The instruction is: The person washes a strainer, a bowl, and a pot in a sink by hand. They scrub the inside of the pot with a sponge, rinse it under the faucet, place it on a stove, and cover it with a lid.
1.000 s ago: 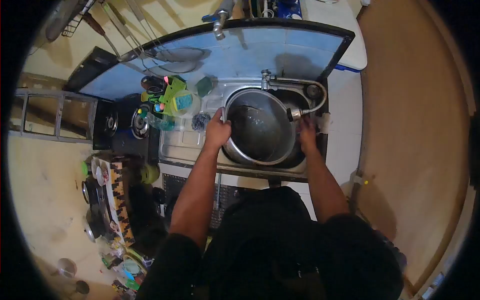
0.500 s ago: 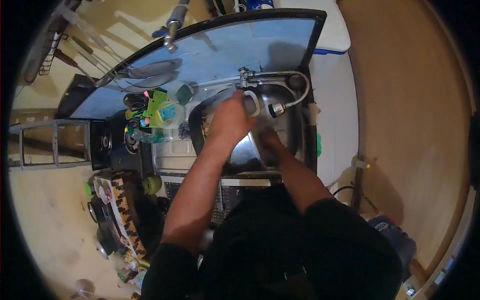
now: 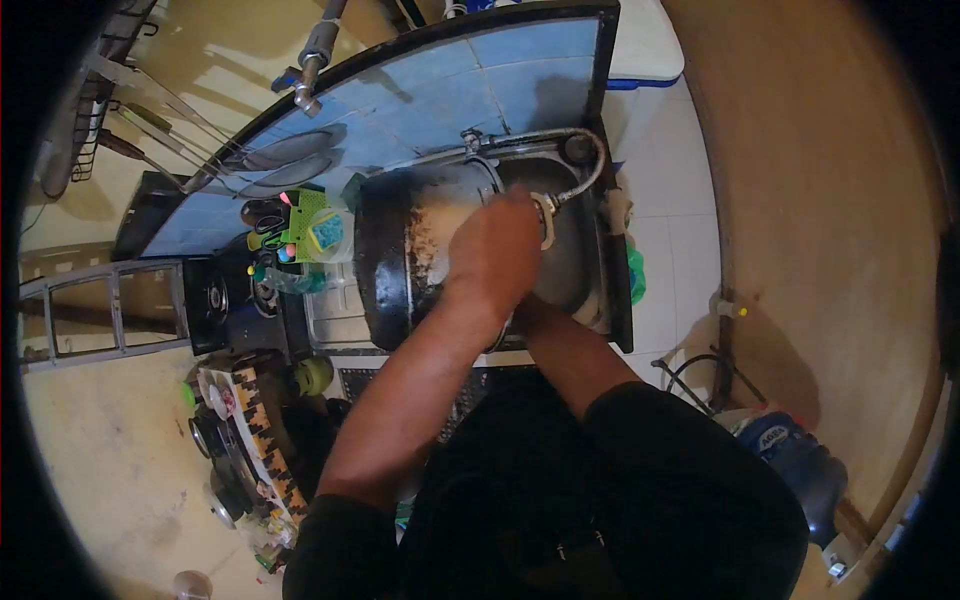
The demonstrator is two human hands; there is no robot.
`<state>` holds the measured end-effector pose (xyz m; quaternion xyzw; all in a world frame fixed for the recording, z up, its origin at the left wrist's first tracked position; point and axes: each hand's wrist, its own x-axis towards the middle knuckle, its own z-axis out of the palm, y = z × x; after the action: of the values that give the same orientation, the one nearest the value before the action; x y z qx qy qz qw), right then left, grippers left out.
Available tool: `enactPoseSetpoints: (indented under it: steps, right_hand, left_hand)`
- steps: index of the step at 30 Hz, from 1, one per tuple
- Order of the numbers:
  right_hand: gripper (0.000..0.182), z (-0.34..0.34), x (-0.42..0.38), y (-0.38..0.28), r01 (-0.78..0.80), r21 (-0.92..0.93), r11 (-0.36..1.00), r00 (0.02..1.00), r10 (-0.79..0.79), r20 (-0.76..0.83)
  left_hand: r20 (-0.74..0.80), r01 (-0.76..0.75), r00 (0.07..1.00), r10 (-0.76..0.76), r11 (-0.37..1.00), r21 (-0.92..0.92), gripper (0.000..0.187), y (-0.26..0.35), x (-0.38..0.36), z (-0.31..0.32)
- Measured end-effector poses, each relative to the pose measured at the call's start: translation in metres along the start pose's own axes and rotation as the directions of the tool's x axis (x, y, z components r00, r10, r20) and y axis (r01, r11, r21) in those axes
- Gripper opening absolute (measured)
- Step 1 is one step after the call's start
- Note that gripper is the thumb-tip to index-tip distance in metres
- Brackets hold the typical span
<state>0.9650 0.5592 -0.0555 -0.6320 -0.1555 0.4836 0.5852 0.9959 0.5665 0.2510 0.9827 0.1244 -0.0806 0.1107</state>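
A large metal pot [image 3: 385, 265], blackened on the outside with a brown scorched patch, lies tilted on its side over the sink. My left hand [image 3: 495, 245] is closed at its right part, near the rim, beside a pale loop-shaped handle [image 3: 548, 225]. The fingertips are turned away from view. My right forearm [image 3: 570, 345] reaches under my left wrist. My right hand is hidden behind the left hand and the pot. Close to my left fingers, the flexible tap hose [image 3: 590, 185] curves down; its spray head is mostly covered.
The sink basin [image 3: 578, 275] shows to the right of the pot. On the left stand a green basket [image 3: 302, 225], a tub with a sponge [image 3: 328, 232] and a plastic bottle [image 3: 290, 280]. A wall tap [image 3: 308, 95] hangs above. A water jug [image 3: 790, 450] stands at lower right.
The pot has come up and tipped left, showing more of its blackened side. My left hand has moved right and down with it. My right hand has gone out of sight.
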Motion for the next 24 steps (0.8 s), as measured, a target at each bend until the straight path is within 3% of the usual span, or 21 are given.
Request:
enactPoseSetpoints:
  steps: [2,4,6,8,9,10,11,13,15,17,19,21,22,24]
  right_hand:
    - [0.047,0.007,0.003,-0.010,0.049,0.024,0.999,0.997,-0.050,0.062]
    - [0.047,0.018,0.007,-0.020,0.089,0.046,0.995,0.990,-0.093,0.103]
    - [0.047,0.024,0.000,-0.031,0.085,0.048,0.995,0.992,-0.089,0.089]
    - [0.047,0.024,-0.016,-0.044,0.001,0.011,1.000,1.000,-0.002,0.027]
    - [0.047,0.022,-0.024,-0.049,-0.085,-0.022,0.996,0.996,0.084,-0.038]
    - [0.066,0.014,-0.027,-0.051,-0.215,0.081,0.973,0.974,0.207,0.089]
    - [0.066,0.007,-0.034,-0.053,-0.213,0.070,0.975,0.974,0.206,0.097]
    - [0.058,-0.006,-0.061,-0.058,-0.129,0.229,0.965,0.986,0.149,-0.071]
    - [0.065,-0.022,-0.085,-0.068,-0.020,0.286,0.958,0.980,0.074,-0.182]
    - [0.066,-0.045,-0.094,-0.081,-0.021,0.213,0.977,0.980,0.062,-0.191]
    - [0.067,-0.059,-0.104,-0.098,-0.020,0.143,0.989,0.977,0.050,-0.208]
    - [0.072,-0.067,-0.111,-0.118,-0.005,0.077,0.997,0.982,0.019,-0.186]
    - [0.072,-0.068,-0.110,-0.121,-0.003,0.065,0.998,0.984,0.015,-0.178]
    - [0.071,-0.067,-0.111,-0.126,0.015,-0.129,0.991,0.954,-0.053,-0.297]
  left_hand:
    - [-0.002,-0.013,1.000,0.013,0.999,0.050,0.032,-0.005,-0.003,-0.010]
    - [0.130,0.118,0.983,-0.126,0.991,0.068,0.046,-0.011,-0.011,-0.043]
    - [0.048,0.143,0.988,-0.145,0.989,0.045,0.058,-0.031,-0.023,-0.063]
    - [-0.171,0.039,0.985,-0.035,0.999,0.023,0.064,-0.073,-0.036,-0.072]
    - [-0.201,0.079,0.976,-0.079,0.997,-0.008,0.061,-0.092,-0.043,-0.078]
    - [-0.232,0.121,0.964,-0.127,0.992,-0.041,0.058,-0.108,-0.050,-0.083]
    - [-0.239,0.131,0.961,-0.138,0.990,-0.045,0.058,-0.119,-0.059,-0.088]
    - [-0.267,0.247,0.910,-0.318,0.932,-0.266,0.047,-0.141,-0.079,-0.097]
    - [-0.304,0.275,0.897,-0.321,0.943,-0.186,0.044,-0.199,-0.097,-0.064]
    - [-0.347,0.202,0.881,-0.322,0.919,-0.339,0.045,-0.238,-0.111,-0.027]
    - [-0.112,0.344,0.858,-0.502,0.722,-0.600,0.043,-0.227,-0.121,-0.013]
    - [-0.022,0.406,0.824,-0.567,0.616,-0.676,0.041,-0.231,-0.127,0.011]
    - [-0.027,0.405,0.818,-0.575,0.608,-0.683,0.041,-0.233,-0.128,0.020]
    - [-0.039,0.378,0.795,-0.605,0.544,-0.749,0.040,-0.233,-0.132,0.028]
